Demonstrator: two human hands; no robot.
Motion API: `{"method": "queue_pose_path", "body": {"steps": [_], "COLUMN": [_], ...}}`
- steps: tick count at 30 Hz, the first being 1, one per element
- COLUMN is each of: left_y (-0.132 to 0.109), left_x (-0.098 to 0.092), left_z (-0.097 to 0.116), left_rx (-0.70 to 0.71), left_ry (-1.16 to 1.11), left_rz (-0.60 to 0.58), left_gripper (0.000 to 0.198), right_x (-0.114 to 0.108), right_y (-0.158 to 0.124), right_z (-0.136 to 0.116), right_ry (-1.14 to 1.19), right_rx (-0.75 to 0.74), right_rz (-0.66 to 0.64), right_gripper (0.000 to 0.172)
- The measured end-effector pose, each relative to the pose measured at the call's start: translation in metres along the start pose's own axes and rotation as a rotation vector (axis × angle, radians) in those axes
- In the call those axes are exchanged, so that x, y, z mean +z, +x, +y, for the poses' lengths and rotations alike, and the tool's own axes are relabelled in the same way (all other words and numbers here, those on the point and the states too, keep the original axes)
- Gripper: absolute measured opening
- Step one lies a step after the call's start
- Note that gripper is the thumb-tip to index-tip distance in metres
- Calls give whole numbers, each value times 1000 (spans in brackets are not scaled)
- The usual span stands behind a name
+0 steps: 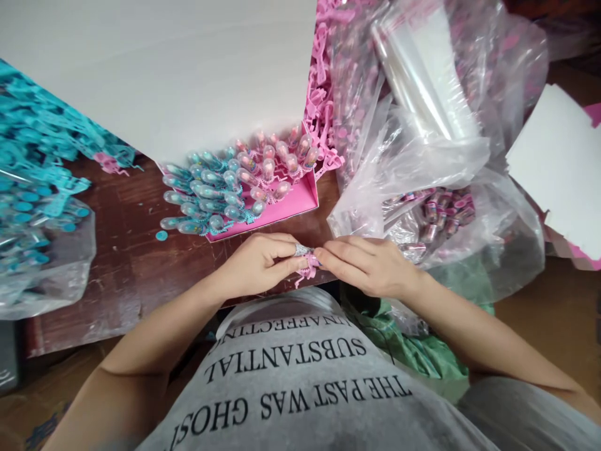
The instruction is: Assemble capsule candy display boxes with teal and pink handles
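Note:
In front of my body, at the table's near edge, both hands meet around a small pink plastic piece (307, 268) with a clear part at its top. My left hand (263, 263) pinches it from the left between thumb and fingers. From the right, the fingertips of my right hand (361, 263) close on the same piece, hiding some of it. Just beyond my hands is a pink box tray (293, 212), filled with upright clear round-tipped tubes. Those on the left have teal trim (206, 191); those on the right have pink trim (275, 156).
A large white board (164, 69) stands behind the tray. Teal plastic parts (42, 119) and a bag of teal-capped pieces (32, 250) lie left. Pink parts (319, 106), clear plastic bags (422, 81) and small pink-ended tubes (441, 216) lie right, with white card sheets (558, 163) farther over.

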State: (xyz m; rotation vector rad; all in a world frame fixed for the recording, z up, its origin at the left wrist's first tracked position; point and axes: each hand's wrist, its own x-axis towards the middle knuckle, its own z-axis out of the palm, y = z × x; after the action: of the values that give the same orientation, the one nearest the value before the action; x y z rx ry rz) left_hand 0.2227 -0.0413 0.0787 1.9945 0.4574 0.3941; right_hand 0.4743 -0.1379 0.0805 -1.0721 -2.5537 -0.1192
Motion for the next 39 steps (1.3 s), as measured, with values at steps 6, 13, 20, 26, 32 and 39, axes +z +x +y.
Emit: {"method": "queue_pose_path", "body": {"steps": [6,13,20,26,32,39], "left_y": [-2,-6,-6,-1,13,17], "left_x": [10,33,29,59,65,56], "left_z": [6,-8,-26,-53,-50,-32], "left_rx": [-22,287,-162,-469,-528,-704], "left_ry": [44,714,199,-210,-415,-692], "left_rz": [119,298,191,155,213,138], "left_gripper": [26,15,16,29,31,43], "right_x": [11,19,-4,29,30,20], "right_y": [5,5,-63,-88,-100,-112], "right_z": [-2,-15,62,109,97,107], "right_ry": [330,938,150,-283,-316,-310], "right_rx": [206,799,1200,1238,958,780], "right_rz": [79,-17,57,-344,-436,-460], "right_gripper": [20,45,42,41,37,35]}}
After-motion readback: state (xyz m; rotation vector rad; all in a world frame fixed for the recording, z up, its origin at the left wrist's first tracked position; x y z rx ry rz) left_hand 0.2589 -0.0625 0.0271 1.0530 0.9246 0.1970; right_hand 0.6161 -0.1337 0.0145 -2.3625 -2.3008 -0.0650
